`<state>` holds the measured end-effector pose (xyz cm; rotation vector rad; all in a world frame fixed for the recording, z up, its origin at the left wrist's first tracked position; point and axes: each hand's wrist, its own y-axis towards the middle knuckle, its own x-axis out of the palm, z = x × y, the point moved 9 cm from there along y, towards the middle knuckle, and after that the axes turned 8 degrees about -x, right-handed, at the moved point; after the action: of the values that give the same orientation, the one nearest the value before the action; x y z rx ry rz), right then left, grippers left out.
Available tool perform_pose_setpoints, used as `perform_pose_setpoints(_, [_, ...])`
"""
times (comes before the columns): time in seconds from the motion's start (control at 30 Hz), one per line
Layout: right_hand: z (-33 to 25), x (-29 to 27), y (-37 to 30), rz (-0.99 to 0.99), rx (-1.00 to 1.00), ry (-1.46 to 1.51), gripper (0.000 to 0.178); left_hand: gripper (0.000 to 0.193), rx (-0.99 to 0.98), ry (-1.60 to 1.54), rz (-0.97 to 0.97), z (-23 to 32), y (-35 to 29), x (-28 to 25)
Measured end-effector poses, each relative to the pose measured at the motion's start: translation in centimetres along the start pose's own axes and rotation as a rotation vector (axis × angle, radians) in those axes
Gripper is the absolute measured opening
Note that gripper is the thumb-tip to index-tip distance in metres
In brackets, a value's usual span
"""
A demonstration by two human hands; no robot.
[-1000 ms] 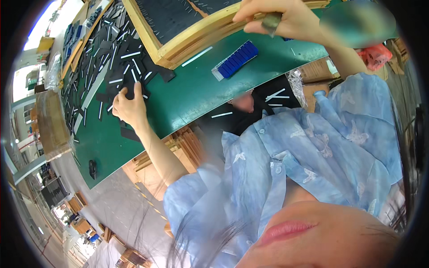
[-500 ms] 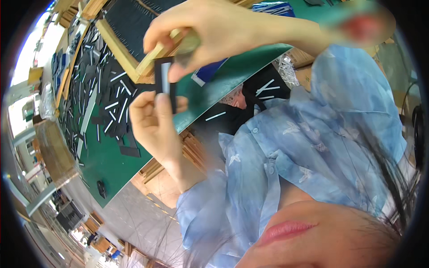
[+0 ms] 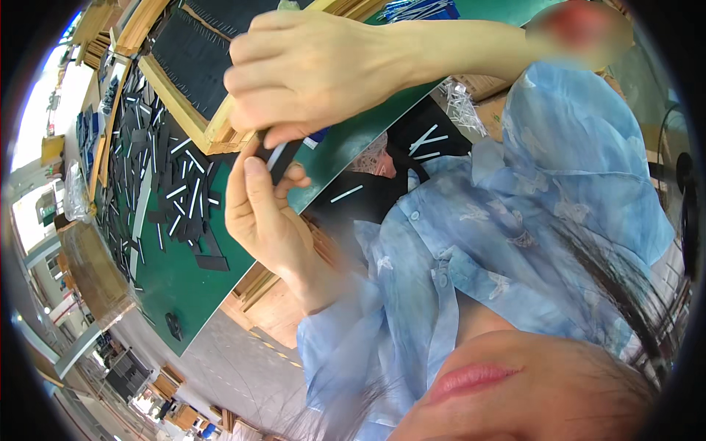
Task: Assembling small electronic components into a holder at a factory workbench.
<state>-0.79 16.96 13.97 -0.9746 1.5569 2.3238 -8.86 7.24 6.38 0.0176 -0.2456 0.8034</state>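
Note:
A short flat black strip [image 3: 283, 165] with a white line along it is held up in front of me, above the green table. My left hand [image 3: 263, 202] grips its lower end, thumb on the face and fingers behind. Over its upper end, my right hand [image 3: 294, 77] is curled with the back turned to me, and its thumb presses on the strip. The right fingertips are mostly hidden. A small greenish thing [image 3: 288, 4] shows just above the right hand; I cannot tell whether that hand holds it.
Black pieces and white sticks [image 3: 176, 192] lie heaped on the green table [image 3: 184, 294]. Behind stands a wooden frame [image 3: 176, 95] with a dark panel. A small black object [image 3: 174, 325] lies near the table's corner. White sticks [image 3: 426, 140] rest on dark cloth by my lap.
My right hand has rolled over and come down onto the strip's upper end, covering more of it. The strip has tilted from upright to slanting. The view has shifted slightly.

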Motion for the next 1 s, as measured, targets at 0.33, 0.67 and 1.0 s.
perform_pose_setpoints(0.33, [-3.6, 2.6, -8.7, -0.45, 0.055, 0.561, 0.025, 0.024, 0.09, 0.07, 0.273, -1.6, -0.1, -5.0])
perform_pose_setpoints(0.67, [3.9, 4.0, -12.3, -0.38, 0.532, 0.453, 0.029, 0.026, 0.059, 0.076, 0.343, -2.6, -0.5, -5.7])
perform_pose_setpoints(1.0, [2.8, 2.2, -10.6, -0.238, 0.424, 0.427, 0.034, 0.032, 0.086, 0.098, 0.352, -2.8, -0.9, -6.4])
